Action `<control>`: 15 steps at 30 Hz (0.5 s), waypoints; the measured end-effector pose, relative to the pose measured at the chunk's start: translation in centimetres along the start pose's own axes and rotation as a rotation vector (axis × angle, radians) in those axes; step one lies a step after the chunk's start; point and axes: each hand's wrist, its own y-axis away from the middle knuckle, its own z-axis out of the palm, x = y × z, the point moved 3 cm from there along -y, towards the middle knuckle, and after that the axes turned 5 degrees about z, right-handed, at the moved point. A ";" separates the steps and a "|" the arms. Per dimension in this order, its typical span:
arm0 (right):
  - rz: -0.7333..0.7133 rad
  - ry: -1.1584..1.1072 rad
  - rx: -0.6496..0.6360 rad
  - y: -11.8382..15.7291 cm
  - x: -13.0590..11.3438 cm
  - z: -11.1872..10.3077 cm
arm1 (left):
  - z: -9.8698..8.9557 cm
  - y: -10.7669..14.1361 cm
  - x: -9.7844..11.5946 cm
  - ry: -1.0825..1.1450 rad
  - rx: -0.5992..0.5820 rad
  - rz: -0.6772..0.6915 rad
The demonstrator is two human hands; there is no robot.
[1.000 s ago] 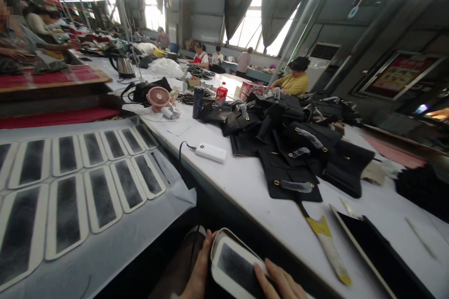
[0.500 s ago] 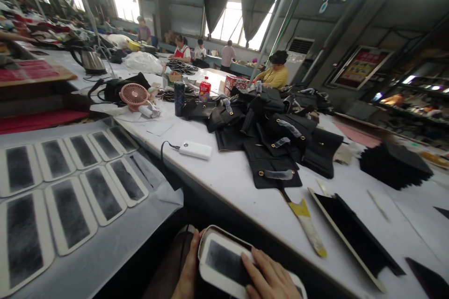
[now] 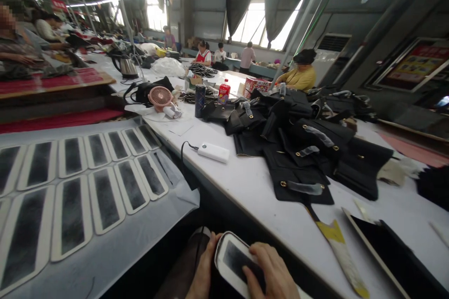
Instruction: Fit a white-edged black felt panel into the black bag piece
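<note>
Low in the head view is an oblong panel (image 3: 234,258) with rounded corners, a white border and a dark middle, seated in a black-edged piece. Along its left edge my left hand (image 3: 206,266) is closed, with the fingers partly hidden beneath. My right hand (image 3: 270,266) lies over the right side, its thumb on the dark middle and its fingers curled at the far edge. To the left, rows of similar panels (image 3: 71,212) lie on a grey sheet (image 3: 140,238). A brush-like tool with a yellow-and-white taped handle (image 3: 342,252) rests on the white table.
Black bag parts (image 3: 298,163) with wrapped handles are heaped on the white table (image 3: 224,191). Nearby are a white power bank (image 3: 213,153), a pink fan (image 3: 160,98), a dark tumbler (image 3: 199,101) and a red bottle (image 3: 223,92). Several people work farther back.
The view has swung left, so the scene sits farther right and more panels show. My right hand has shifted on the panel, its thumb now across the dark middle.
</note>
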 end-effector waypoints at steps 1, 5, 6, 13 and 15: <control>-0.058 0.012 -0.013 -0.4 -0.2 0.1 | 0.0 0.0 -0.2 0.019 0.022 0.003; -0.109 0.080 0.004 -1.0 -0.6 0.1 | -0.3 -0.1 -0.6 0.035 0.061 0.001; -0.100 0.102 0.021 -1.1 -0.6 0.0 | -0.3 -0.1 -0.4 0.027 0.054 0.030; -0.016 0.024 -0.019 -1.9 -0.9 -1.3 | 1.3 1.2 1.7 0.022 -0.114 0.055; 0.042 -0.031 -0.052 -2.0 -1.0 -1.4 | 2.1 1.6 2.2 0.065 -0.169 0.015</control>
